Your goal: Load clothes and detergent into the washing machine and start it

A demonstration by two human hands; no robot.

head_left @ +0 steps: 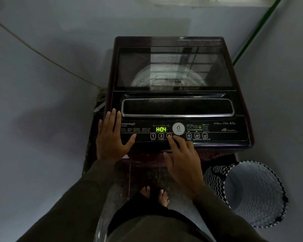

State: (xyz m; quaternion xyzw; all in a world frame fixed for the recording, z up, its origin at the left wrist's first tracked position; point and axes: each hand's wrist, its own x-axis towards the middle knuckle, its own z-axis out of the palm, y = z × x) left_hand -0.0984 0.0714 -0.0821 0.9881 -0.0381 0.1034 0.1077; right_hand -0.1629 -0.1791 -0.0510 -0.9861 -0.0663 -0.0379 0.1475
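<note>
A dark top-loading washing machine stands in front of me with its glass lid shut. The drum shows dimly through the glass. On the front control panel a green display reads H:04. My left hand lies flat with spread fingers on the panel's left corner. My right hand points its index finger onto the third button, right of the Power and Program buttons. Neither hand holds anything.
A black-and-white zigzag laundry basket stands on the floor to the right of the machine, and I see nothing in it. A green hose runs up the right wall. A cable crosses the left wall. My bare feet are close to the machine's front.
</note>
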